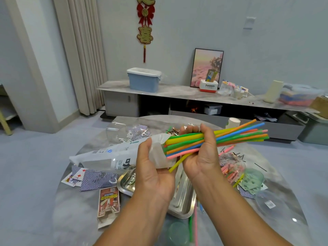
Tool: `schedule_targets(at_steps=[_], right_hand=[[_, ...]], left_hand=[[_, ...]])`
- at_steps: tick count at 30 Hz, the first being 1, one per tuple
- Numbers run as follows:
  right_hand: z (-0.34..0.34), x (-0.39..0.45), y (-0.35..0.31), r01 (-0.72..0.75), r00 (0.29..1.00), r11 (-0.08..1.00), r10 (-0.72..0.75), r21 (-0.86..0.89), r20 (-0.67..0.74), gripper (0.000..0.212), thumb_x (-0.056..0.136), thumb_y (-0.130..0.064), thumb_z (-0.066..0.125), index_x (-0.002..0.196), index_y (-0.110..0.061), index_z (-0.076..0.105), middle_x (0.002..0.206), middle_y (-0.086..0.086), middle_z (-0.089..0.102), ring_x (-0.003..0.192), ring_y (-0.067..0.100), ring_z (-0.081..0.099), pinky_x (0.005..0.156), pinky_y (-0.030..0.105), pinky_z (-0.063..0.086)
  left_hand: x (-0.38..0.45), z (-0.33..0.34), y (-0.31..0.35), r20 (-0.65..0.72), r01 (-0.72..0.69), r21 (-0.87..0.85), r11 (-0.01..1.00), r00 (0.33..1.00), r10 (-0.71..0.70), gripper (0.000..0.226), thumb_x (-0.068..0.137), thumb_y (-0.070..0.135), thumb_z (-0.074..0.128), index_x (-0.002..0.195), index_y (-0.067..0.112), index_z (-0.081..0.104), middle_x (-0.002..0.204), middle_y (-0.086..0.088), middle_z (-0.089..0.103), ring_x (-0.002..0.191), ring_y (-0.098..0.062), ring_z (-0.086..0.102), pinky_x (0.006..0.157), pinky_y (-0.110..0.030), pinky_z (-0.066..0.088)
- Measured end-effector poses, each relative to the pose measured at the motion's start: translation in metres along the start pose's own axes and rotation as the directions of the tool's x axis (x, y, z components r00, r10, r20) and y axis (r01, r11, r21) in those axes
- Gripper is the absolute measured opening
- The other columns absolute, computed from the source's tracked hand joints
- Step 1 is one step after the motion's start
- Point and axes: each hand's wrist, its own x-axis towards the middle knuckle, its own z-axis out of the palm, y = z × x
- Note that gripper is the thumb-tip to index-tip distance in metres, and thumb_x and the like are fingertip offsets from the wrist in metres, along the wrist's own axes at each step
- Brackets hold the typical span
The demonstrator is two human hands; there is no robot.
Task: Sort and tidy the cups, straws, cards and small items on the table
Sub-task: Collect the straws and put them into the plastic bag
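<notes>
straws [230, 137]: yellow, green, orange, blue, pink. straw bag [113, 155]: translucent white with dark print. playing cards [94, 180], at 8 o'clock: blue lattice backs; one white face with red diamonds. tray [182, 197], at 6 o'clock: plain silver. card box [108, 201], at 7 o'clock: red with yellow lettering. table [79, 219]: grey marbled.

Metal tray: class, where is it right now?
Head view: the metal tray lies on the table's near middle, beneath both hands, with scattered cards to its left.

Straws [230, 137] above a metal tray [182, 201] at frame centre; playing cards [92, 178] lower left, card box [108, 201] below them, all on the counter [71, 201]
</notes>
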Motion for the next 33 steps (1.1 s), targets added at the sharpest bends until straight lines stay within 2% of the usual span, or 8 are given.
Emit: schedule_targets(at_steps=[3, 9, 13, 18, 21, 23, 28, 33], right_hand=[[0.001, 0.000, -0.001, -0.005, 0.999, 0.999, 0.008, 0.050, -0.052, 0.026, 0.096, -0.021, 0.058, 0.071, -0.012, 0.057, 0.066, 0.007, 0.063, 0.074, 0.023, 0.064, 0.099, 0.042, 0.050], [0.003, 0.002, -0.006, -0.009, 0.997, 0.994, 0.018, 0.113, -0.070, 0.025, 0.093, -0.018, 0.060, 0.070, -0.012, 0.055, 0.066, 0.003, 0.058, 0.067, 0.022, 0.065, 0.087, 0.038, 0.057], [0.001, 0.002, -0.003, 0.049, 0.996, 0.995, -0.043, 0.082, -0.073, 0.019, 0.093, -0.017, 0.059, 0.075, -0.012, 0.054, 0.078, 0.006, 0.052, 0.073, 0.023, 0.059, 0.104, 0.041, 0.051], [-0.005, -0.009, 0.011, 0.224, 0.972, 0.945, -0.234, -0.240, -0.011, 0.027, 0.093, -0.020, 0.062, 0.068, -0.013, 0.067, 0.077, 0.013, 0.066, 0.071, 0.025, 0.067, 0.067, 0.037, 0.059], [-0.004, -0.022, 0.020, 0.269, 0.962, 0.898, -0.270, -0.348, 0.048, 0.031, 0.092, -0.023, 0.065, 0.063, -0.017, 0.072, 0.075, 0.010, 0.070, 0.070, 0.025, 0.070, 0.066, 0.038, 0.059], [-0.004, -0.027, 0.028, 0.262, 0.965, 0.890, -0.249, -0.374, 0.084, 0.022, 0.089, -0.024, 0.069, 0.075, -0.009, 0.075, 0.079, 0.010, 0.072, 0.071, 0.023, 0.071, 0.063, 0.034, 0.058], [-0.011, -0.034, 0.047, 0.102, 0.985, 0.918, -0.039, -0.382, 0.169, 0.023, 0.076, -0.020, 0.080, 0.099, -0.019, 0.080, 0.096, 0.005, 0.077, 0.088, 0.021, 0.075, 0.073, 0.032, 0.059], [-0.014, -0.033, 0.053, 0.044, 0.978, 0.926, 0.038, -0.376, 0.206, 0.026, 0.064, -0.028, 0.091, 0.087, -0.028, 0.081, 0.094, 0.003, 0.077, 0.088, 0.019, 0.075, 0.074, 0.029, 0.059]], left_hand=[[0.001, -0.001, -0.002, 0.010, 0.002, -0.020, 1.000, 1.000, -0.001, 0.043, 0.089, 0.032, 0.068, 0.122, 0.006, 0.064, 0.116, -0.025, 0.071, 0.111, -0.042, 0.068, 0.102, -0.061, 0.049], [-0.001, 0.000, 0.000, -0.003, -0.025, -0.035, 0.999, 1.000, 0.025, 0.023, 0.089, 0.031, 0.069, 0.095, 0.010, 0.064, 0.088, -0.019, 0.072, 0.088, -0.032, 0.069, 0.106, -0.054, 0.047], [-0.001, -0.002, -0.003, 0.021, 0.028, -0.070, 0.997, 0.999, -0.027, 0.040, 0.089, 0.033, 0.070, 0.117, 0.005, 0.064, 0.114, -0.022, 0.071, 0.110, -0.037, 0.067, 0.106, -0.057, 0.047], [-0.002, 0.000, -0.002, 0.075, 0.054, -0.124, 0.991, 0.996, -0.045, 0.048, 0.093, 0.036, 0.062, 0.122, -0.002, 0.064, 0.118, -0.032, 0.067, 0.112, -0.048, 0.065, 0.103, -0.061, 0.047], [-0.004, 0.002, -0.001, 0.112, 0.038, -0.104, 0.994, 0.993, -0.027, 0.044, 0.093, 0.037, 0.059, 0.109, -0.003, 0.069, 0.111, -0.032, 0.070, 0.103, -0.047, 0.069, 0.091, -0.058, 0.056], [-0.005, 0.001, -0.002, 0.112, 0.030, -0.096, 0.995, 0.994, -0.019, 0.045, 0.094, 0.039, 0.058, 0.107, -0.002, 0.070, 0.107, -0.028, 0.072, 0.093, -0.041, 0.074, 0.079, -0.052, 0.061], [-0.004, 0.002, 0.000, 0.151, 0.015, -0.137, 0.990, 0.989, 0.006, 0.041, 0.094, 0.034, 0.060, 0.116, 0.001, 0.069, 0.117, -0.021, 0.071, 0.109, -0.035, 0.070, 0.098, -0.048, 0.053], [0.003, 0.002, 0.007, 0.110, 0.038, -0.117, 0.992, 0.994, -0.025, 0.033, 0.099, 0.023, 0.051, 0.107, -0.004, 0.069, 0.101, -0.024, 0.074, 0.079, -0.032, 0.076, 0.062, -0.041, 0.063]])
